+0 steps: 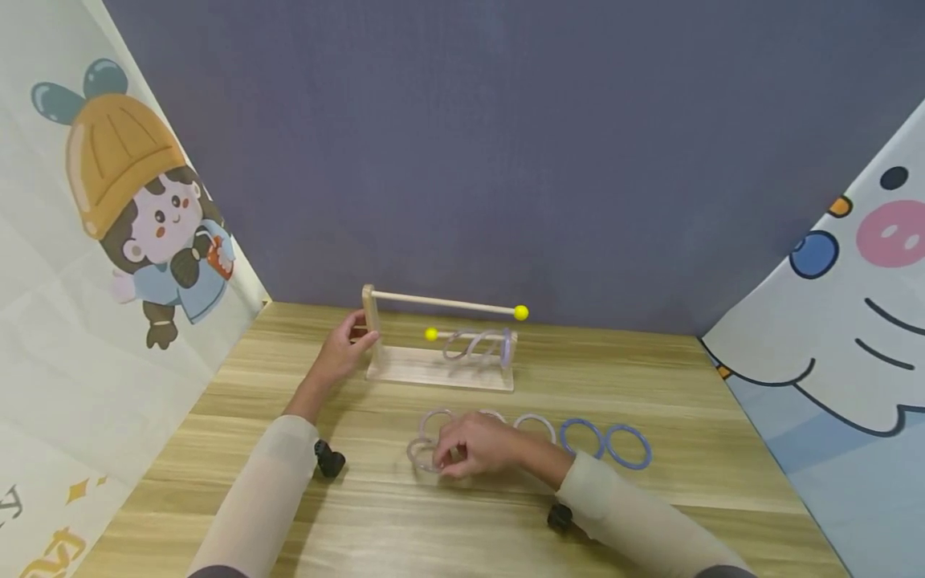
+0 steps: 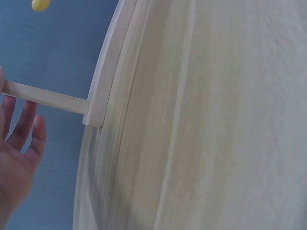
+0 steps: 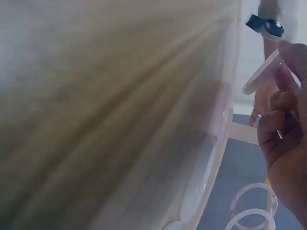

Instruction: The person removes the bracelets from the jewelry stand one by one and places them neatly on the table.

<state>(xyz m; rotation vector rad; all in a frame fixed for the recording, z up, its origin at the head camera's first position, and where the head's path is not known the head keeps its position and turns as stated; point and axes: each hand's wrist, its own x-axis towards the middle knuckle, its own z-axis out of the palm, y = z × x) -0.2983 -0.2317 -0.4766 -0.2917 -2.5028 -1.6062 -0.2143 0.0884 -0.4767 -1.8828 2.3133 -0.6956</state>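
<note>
My left hand [image 1: 342, 351] grips the left upright of a wooden rack [image 1: 433, 367], thumb on one side and fingers on the other; the upright [image 2: 53, 99] also shows in the left wrist view. Two rods with yellow ball tips extend from the rack's uprights. Several pale rings hang on the lower rod, including a lavender ring [image 1: 506, 348] by the right upright. My right hand [image 1: 477, 444] pinches a pale pinkish ring [image 3: 261, 75] between thumb and fingers, tilted above the table in the right wrist view. Another pale ring [image 1: 426, 415] lies just behind it.
To the right on the wooden table [image 1: 694, 498] lie a white ring [image 1: 535, 416], a blue ring [image 1: 564, 433] and another blue ring [image 1: 648, 457]. The right hand partly covers one more pale ring [image 1: 494, 413]. A dark wall [image 1: 462, 160] rises behind the rack.
</note>
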